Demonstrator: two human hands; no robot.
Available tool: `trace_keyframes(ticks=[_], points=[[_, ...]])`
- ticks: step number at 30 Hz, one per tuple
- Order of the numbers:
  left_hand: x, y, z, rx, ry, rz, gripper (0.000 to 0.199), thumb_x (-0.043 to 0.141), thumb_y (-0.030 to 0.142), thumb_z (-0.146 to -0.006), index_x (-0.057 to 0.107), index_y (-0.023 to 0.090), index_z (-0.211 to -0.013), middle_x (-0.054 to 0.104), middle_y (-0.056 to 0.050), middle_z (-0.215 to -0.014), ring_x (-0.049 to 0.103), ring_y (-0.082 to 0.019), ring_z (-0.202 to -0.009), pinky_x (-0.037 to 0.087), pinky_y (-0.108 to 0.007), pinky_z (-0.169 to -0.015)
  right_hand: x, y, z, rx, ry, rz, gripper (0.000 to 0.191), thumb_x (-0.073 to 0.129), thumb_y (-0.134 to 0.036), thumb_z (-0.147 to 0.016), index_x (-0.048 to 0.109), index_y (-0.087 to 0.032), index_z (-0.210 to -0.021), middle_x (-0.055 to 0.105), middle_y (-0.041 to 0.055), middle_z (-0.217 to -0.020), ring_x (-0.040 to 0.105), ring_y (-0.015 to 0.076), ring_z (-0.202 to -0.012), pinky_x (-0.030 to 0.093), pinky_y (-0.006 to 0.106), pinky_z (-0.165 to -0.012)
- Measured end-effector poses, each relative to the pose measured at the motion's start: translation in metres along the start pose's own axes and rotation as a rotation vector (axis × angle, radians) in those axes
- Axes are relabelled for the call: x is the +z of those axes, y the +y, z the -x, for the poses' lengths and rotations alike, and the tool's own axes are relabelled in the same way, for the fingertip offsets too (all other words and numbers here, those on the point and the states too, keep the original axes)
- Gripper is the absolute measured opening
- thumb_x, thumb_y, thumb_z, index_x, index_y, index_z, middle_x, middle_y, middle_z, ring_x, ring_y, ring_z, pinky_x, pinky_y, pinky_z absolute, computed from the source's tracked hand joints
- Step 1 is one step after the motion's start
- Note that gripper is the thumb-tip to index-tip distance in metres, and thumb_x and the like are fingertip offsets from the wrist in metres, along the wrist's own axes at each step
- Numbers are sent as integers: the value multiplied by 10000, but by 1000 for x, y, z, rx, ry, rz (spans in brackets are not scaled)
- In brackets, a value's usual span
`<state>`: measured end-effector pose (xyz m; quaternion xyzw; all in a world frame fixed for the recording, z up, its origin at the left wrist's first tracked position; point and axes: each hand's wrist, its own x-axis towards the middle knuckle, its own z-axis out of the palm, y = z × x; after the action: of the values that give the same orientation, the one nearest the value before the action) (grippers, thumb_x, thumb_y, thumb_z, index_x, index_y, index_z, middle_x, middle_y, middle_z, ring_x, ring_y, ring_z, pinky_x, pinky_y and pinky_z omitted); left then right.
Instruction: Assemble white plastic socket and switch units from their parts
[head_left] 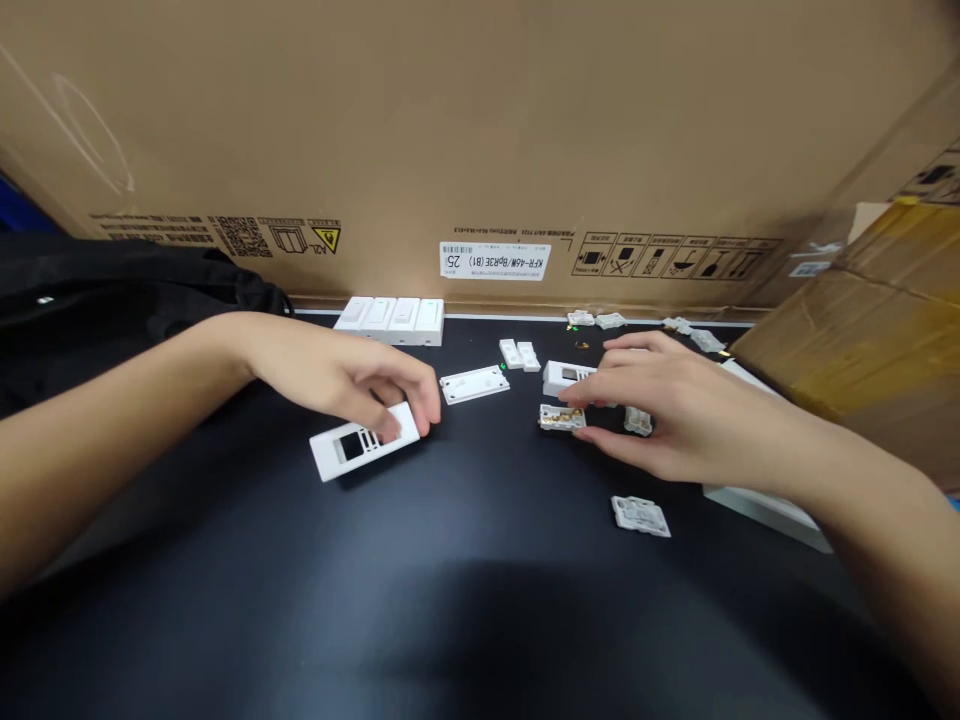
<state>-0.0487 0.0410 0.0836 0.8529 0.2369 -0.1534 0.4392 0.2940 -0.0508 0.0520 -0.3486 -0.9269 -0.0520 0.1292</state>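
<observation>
Assembly workshop: black bench [480, 520], cardboard ctns [480, 130], white plastic housing pcs [474, 384].

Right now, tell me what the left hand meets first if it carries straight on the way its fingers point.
The left hand would probably meet the white switch plate just ahead, though depth is unclear.

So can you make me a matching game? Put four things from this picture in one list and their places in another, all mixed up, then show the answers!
Things:
1. white cover with a window
2. four white blocks
3. black bag
4. small loose part

Places:
A. behind the left arm
B. in a row by the cardboard box
C. alone, below the right hand
D. under the left hand's fingers

Pairs: 1-D, 2-B, 3-A, 4-C
</observation>
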Motion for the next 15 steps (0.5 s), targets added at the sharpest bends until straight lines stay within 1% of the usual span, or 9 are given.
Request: trace_keyframes(ticks=[2, 5, 7, 10, 15], points=[[-4, -9, 0, 33, 9, 23, 281, 617, 378, -968, 677, 254, -1213, 743, -49, -1213, 708, -170, -976, 564, -213, -812, 2, -2, 0, -13, -12, -3, 184, 624, -306, -977, 754, -238, -1088, 798, 35, -900, 699, 261, -929, 435, 446, -1000], [-8, -20, -2, -37, 82, -54, 321, 609, 437, -960, 686, 260, -1216, 734, -39, -1214, 687, -177, -990, 556, -208, -814, 4, -9, -3, -11, -53, -52, 189, 619, -280, -982, 756, -234, -1104, 795, 22, -908, 689, 233, -874, 414, 462, -1041], [-9, -23, -2, -110, 117, -126, 339, 611, 430, -951, 682, 271, -1241, 727, -30, -1177, 669, -174, -948, 536, -196, -764, 5, -14, -6, 3, -88, -102, 188, 625, -268, -977, 761, -244, -1105, 796, 19, -919, 689, 222, -860, 410, 461, -1054], [-10, -25, -1, -194, 142, -205, 356, 596, 413, -951, 672, 284, -1274, 718, -33, -1121, 651, -180, -888, 508, -196, -707, 7, -24, -11, -2, -131, -161, 193, 640, -250, -954, 767, -256, -1099, 804, 30, -932, 708, 234, -902, 426, 454, -1045], [-11, -31, 1, -235, 177, -285, 361, 541, 414, -976, 656, 290, -1295, 719, -57, -1144, 671, -210, -921, 522, -239, -766, 8, -35, -16, -25, -175, -212, 222, 624, -227, -948, 764, -247, -1119, 807, 44, -939, 718, 227, -884, 440, 449, -1042]])
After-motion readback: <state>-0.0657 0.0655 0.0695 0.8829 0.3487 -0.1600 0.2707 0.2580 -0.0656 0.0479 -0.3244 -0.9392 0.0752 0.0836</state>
